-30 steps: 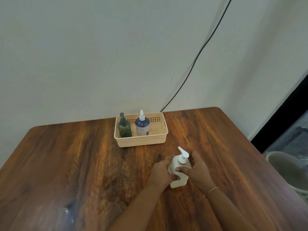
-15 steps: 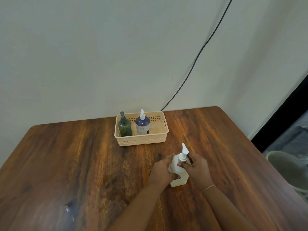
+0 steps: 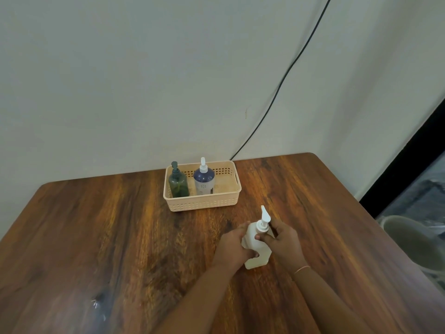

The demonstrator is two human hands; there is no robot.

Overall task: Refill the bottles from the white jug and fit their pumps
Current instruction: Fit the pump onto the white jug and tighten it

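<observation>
A white jug-shaped bottle (image 3: 257, 257) stands upright on the wooden table (image 3: 120, 237), with a white pump (image 3: 263, 219) on its neck. My left hand (image 3: 232, 247) grips the bottle's body from the left. My right hand (image 3: 280, 242) holds the pump's collar at the neck, fingers pinched around it. Behind them, a beige basket (image 3: 204, 204) holds a dark green bottle (image 3: 178, 182) with a dark pump and a blue-and-white bottle (image 3: 204, 180) with a white pump, both upright.
The basket's right half has nothing in it. A black cable (image 3: 284, 78) runs down the wall to the table's back edge. Past the table's right edge, a grey round container (image 3: 414, 242) sits on the floor.
The pump nozzle has turned from pointing up-left to pointing nearly straight away from me. My right hand has shifted its grip on the collar. The left hand has stayed on the bottle.
</observation>
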